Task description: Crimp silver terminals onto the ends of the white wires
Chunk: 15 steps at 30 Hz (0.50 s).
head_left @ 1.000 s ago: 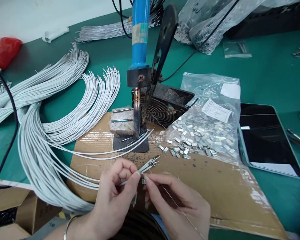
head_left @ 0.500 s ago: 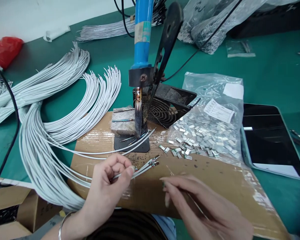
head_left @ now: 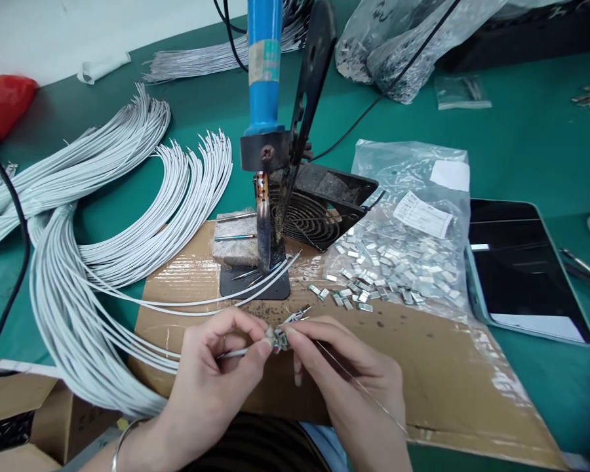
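Our left hand point(head_left: 216, 370) is closed in a pinch on a few white wires point(head_left: 238, 353), with thumb and forefinger gripping them just short of their metal ends point(head_left: 280, 339). Our right hand point(head_left: 351, 380) comes in from the other side, its fingertips point(head_left: 290, 333) pressed against those same ends, so the two hands meet over them. The fingers hide how many ends there are and how they sit together. A thin strand point(head_left: 361, 387) runs from the right hand toward the lower right.

The wires lie almost level across us, rising slightly to the right, with the ends pointing right and away from us. They come in from the left, so the left hand is nearer along their length, while the ends sit where both hands' fingertips meet.

The hands work over a sheet of cardboard point(head_left: 423, 380) on the green counter point(head_left: 521, 131). Left of the hands lies a large bundle of white wires point(head_left: 63, 314). Straight ahead, a blue soldering iron point(head_left: 264, 72) stands tip down above a black plate point(head_left: 255, 287). Ahead and to the right, loose metal clips point(head_left: 344, 295) spill from a clear bag point(head_left: 398, 262).
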### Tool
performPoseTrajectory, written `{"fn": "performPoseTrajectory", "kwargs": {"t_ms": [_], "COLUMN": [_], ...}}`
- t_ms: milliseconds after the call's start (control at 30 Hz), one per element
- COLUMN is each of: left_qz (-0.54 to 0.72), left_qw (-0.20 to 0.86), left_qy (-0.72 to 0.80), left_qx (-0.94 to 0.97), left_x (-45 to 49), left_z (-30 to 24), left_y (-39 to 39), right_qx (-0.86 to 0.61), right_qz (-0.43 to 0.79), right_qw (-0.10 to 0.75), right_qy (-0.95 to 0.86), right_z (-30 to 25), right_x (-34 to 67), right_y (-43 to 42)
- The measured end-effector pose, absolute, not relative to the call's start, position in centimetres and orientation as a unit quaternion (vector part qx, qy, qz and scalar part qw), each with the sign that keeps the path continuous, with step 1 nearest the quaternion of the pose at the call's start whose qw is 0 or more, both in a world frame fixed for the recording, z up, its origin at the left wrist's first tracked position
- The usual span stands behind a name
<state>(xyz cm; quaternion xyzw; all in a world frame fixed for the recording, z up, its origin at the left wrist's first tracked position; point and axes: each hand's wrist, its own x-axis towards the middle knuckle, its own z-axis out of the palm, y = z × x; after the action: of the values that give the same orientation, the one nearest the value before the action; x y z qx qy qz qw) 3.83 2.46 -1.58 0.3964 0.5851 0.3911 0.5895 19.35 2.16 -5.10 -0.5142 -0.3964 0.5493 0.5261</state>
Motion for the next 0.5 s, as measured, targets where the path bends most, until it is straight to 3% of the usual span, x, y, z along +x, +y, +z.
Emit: {"fn": "performPoseTrajectory", "kwargs": {"t_ms": [500], "left_qz": [0.408], "left_qw": [0.596], "left_qy": [0.568], "left_qx": [0.395], "left_x": [4.00], "left_z": [-1.88], "left_y": [2.73], "right_qx": [-0.542], "right_qz": [0.509], "right_qw": [0.529], "right_qy": [-0.409], "right_z": [-4.89], "right_x": [18.67], "right_y": [1.99]}}
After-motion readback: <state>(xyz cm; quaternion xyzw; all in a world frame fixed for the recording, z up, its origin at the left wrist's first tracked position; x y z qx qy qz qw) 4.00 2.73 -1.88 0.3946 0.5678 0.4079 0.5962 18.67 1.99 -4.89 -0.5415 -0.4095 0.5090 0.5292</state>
